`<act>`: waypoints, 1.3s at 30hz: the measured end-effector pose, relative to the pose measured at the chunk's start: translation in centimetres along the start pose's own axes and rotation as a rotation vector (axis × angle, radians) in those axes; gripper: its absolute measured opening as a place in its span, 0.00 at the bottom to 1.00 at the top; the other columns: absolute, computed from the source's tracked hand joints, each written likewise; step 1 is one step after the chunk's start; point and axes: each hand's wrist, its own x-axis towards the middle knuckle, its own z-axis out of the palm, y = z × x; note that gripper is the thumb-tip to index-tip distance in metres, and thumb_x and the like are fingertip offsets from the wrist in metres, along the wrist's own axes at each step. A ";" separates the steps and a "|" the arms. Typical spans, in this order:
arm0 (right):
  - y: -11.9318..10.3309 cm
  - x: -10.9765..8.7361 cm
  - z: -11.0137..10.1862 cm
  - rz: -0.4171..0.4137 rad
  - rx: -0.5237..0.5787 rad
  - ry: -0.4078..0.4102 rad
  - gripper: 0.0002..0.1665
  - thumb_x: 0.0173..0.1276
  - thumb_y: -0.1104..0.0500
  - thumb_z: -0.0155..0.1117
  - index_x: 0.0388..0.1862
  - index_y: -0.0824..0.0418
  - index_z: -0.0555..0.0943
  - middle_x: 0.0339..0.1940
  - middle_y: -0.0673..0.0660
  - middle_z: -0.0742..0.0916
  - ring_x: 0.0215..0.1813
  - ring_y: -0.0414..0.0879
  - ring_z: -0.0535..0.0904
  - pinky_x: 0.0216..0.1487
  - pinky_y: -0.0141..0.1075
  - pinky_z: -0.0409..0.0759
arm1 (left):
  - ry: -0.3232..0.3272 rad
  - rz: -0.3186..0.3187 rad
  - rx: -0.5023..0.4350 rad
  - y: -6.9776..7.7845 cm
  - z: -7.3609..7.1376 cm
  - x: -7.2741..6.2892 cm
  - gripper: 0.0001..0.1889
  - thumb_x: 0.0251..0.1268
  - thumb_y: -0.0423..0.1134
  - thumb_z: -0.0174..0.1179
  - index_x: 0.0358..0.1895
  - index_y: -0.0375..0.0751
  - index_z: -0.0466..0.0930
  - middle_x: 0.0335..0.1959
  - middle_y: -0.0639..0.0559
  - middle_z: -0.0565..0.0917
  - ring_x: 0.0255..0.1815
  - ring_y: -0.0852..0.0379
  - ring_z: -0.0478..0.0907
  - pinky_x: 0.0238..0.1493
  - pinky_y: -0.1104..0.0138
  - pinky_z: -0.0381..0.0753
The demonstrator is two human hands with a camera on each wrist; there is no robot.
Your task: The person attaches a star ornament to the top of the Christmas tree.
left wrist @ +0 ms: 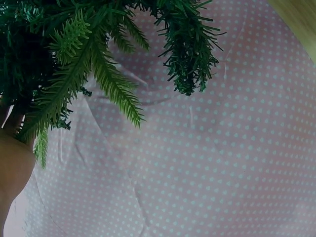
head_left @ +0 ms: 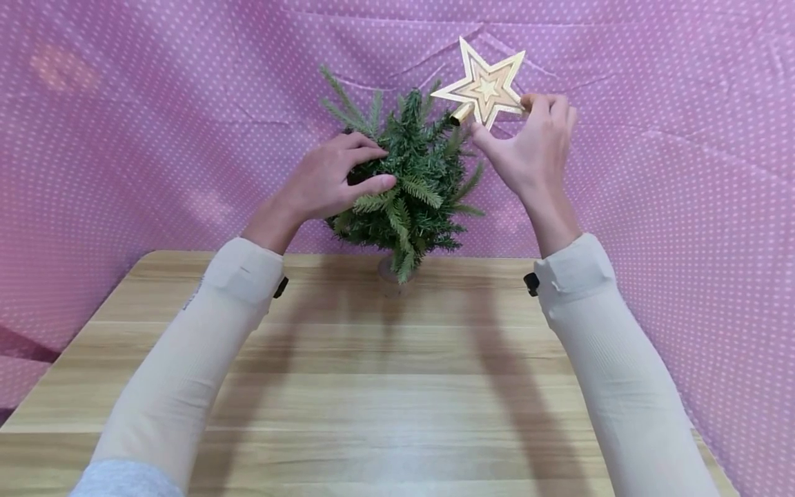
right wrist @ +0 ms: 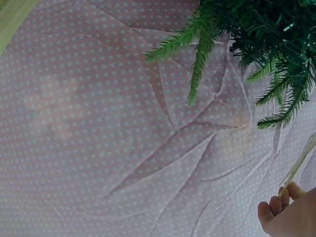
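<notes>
A small green artificial Christmas tree (head_left: pixel 428 172) stands at the back of the table. My left hand (head_left: pixel 332 176) holds it by its upper left branches, thumb at the front and the other fingers partly hidden in the needles. In the left wrist view, that hand (left wrist: pixel 15 165) shows at the left edge beneath a branch. My right hand (head_left: pixel 537 145) pinches a gold star tree topper (head_left: pixel 487 88) by its lower right points. The topper's short gold tube (head_left: pixel 461 114) tilts down and left, beside the treetop. In the right wrist view, the star (right wrist: pixel 298 163) appears edge-on between the fingertips.
The tree's base (head_left: pixel 388 269) sits near the rear edge of the wooden table (head_left: pixel 385 386). Pink dotted cloth (head_left: pixel 186 103) hangs behind and along both sides, with folds behind the tree.
</notes>
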 end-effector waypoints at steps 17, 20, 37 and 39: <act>-1.8 1.1 0.0 -0.037 -0.038 0.033 0.45 0.56 0.34 0.72 0.65 0.60 0.75 0.60 0.54 0.73 0.58 0.40 0.59 0.63 0.32 0.65 | -0.008 -0.013 0.001 0.0 0.1 0.1 0.39 0.71 0.68 0.48 0.72 0.42 0.73 0.69 0.43 0.73 0.71 0.43 0.67 0.69 0.43 0.64; -2.0 1.3 0.1 -0.032 -0.049 0.022 0.45 0.56 0.34 0.71 0.65 0.60 0.75 0.62 0.54 0.73 0.58 0.40 0.58 0.64 0.32 0.64 | -0.007 -0.012 0.000 0.0 0.1 0.0 0.39 0.71 0.68 0.48 0.72 0.42 0.73 0.69 0.43 0.73 0.70 0.43 0.67 0.69 0.43 0.64; -3.0 1.5 1.0 -0.027 0.005 0.084 0.46 0.54 0.34 0.72 0.64 0.59 0.73 0.60 0.53 0.73 0.62 0.43 0.62 0.63 0.30 0.63 | 0.001 -0.004 -0.004 0.0 0.0 0.1 0.38 0.71 0.67 0.49 0.71 0.42 0.74 0.68 0.43 0.74 0.70 0.43 0.68 0.69 0.44 0.65; -3.2 1.5 1.1 -0.026 0.013 0.084 0.46 0.54 0.33 0.72 0.65 0.58 0.73 0.60 0.53 0.73 0.62 0.43 0.62 0.63 0.30 0.63 | 0.002 -0.006 -0.005 -0.1 0.1 0.1 0.38 0.71 0.67 0.49 0.71 0.42 0.74 0.68 0.43 0.74 0.70 0.43 0.68 0.69 0.44 0.65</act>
